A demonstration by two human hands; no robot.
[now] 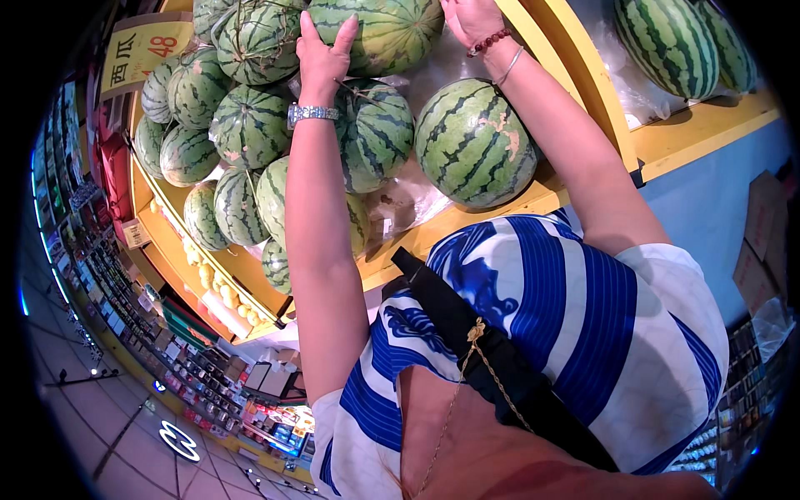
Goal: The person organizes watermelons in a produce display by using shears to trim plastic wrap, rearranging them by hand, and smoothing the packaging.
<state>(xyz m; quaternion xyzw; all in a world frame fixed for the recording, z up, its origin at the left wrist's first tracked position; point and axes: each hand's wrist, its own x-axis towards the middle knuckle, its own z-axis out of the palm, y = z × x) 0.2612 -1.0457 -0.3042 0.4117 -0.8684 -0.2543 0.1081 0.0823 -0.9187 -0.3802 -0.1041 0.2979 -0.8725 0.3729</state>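
A large striped watermelon (384, 31) lies at the top of the view between my two hands. My left hand (325, 53), below a silver watch, rests with spread fingers at its left end, over the edge of a neighbouring melon. At its right end is my right hand (472, 22), wearing a bead bracelet; its fingers are partly cut off by the frame, and contact with the melon cannot be made out. A round watermelon (476, 144) with a tan scar sits below, beside my right forearm. Another watermelon (375, 134) lies just right of my left wrist.
More watermelons (250, 125) are heaped at left, some tied with twine. A yellow wooden divider (587, 69) separates two large watermelons (665, 47) at right. The yellow shelf edge (400, 262) runs in front of my body. A price sign (147, 53) stands upper left, above small yellow fruit (219, 284).
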